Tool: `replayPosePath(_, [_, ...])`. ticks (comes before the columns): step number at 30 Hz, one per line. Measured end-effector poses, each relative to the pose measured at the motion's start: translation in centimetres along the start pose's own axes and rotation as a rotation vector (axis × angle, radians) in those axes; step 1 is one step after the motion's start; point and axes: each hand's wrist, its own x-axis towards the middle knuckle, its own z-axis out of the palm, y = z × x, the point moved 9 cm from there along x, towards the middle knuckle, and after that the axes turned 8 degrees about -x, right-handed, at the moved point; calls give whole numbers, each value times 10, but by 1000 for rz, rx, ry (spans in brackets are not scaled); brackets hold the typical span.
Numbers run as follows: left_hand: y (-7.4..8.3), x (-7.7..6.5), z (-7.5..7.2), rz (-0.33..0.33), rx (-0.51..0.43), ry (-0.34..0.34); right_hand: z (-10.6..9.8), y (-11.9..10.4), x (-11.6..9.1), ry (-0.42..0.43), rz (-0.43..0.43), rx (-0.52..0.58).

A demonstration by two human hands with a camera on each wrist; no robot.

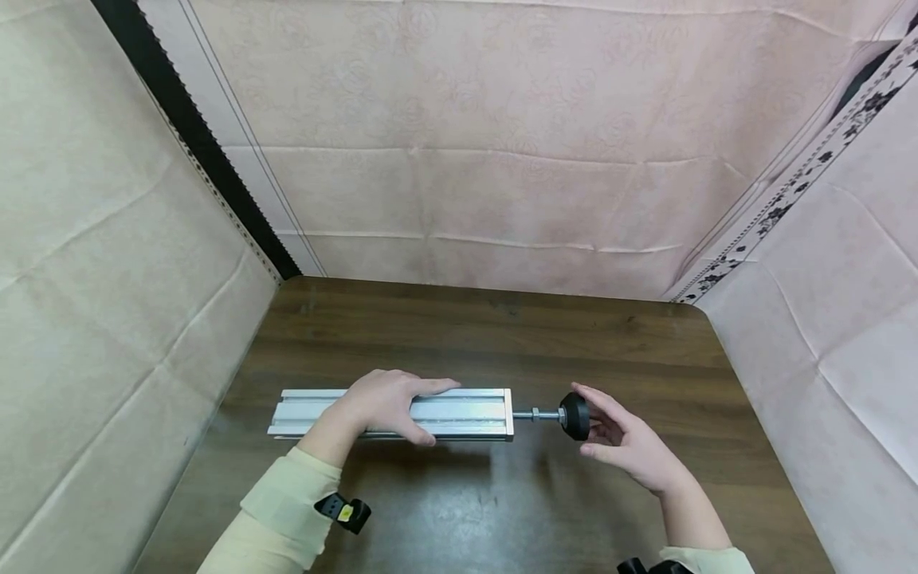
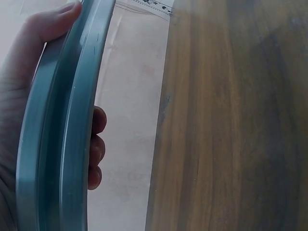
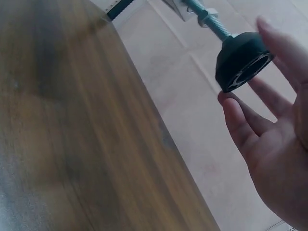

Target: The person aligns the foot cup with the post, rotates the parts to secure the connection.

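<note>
A silver aluminium profile [image 1: 466, 410] lies level above the table in the head view. My left hand [image 1: 390, 402] grips its middle, thumb on the near side; in the left wrist view the fingertips [image 2: 97, 149] curl past the far edge of the bar. From the profile's right end plate [image 1: 508, 414] sticks out a threaded rod [image 1: 538, 414] with a nut on it, ending in a black levelling foot [image 1: 574, 416]. My right hand [image 1: 627, 438] holds that foot loosely by its rim, fingers and thumb spread round it, with the palm away from its hollow underside [image 3: 250, 70].
The brown wooden table [image 1: 459, 335] extends below both hands. Pale cloth [image 1: 466, 191] hangs behind it, and more cloth closes in the left and right sides. Each forearm wears a dark wrist camera, such as the left one [image 1: 344, 510].
</note>
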Motion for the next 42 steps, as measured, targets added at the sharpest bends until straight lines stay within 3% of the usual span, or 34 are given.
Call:
replayPosePath(4, [-1, 0, 0, -1, 3, 3, -3, 4, 1, 41, 61, -75])
replayPosePath(10, [-1, -1, 0, -10, 21, 9, -3, 15, 3, 59, 203, -65])
replayPosePath(14, [-1, -1, 1, -7, 11, 6, -5, 12, 3, 32, 161, -71])
replayPosePath(19, [-1, 1, 0, -4, 12, 9, -1, 1, 0, -42, 23, 4])
replayPosePath(22, [-1, 1, -1, -6, 9, 6, 1, 1, 0, -35, 40, -23])
replayPosePath(27, [0, 2, 0, -1, 1, 1, -4, 11, -1, 32, 161, -84])
replayPosePath(31, [2, 3, 0, 1, -2, 1, -6, 13, 1, 66, 181, -87])
replayPosePath(36, [1, 2, 1, -17, -27, -2, -8, 8, 3, 55, 140, -80])
replayPosePath(42, [0, 2, 2, -19, -36, 9, -7, -3, 2, -23, 28, 0])
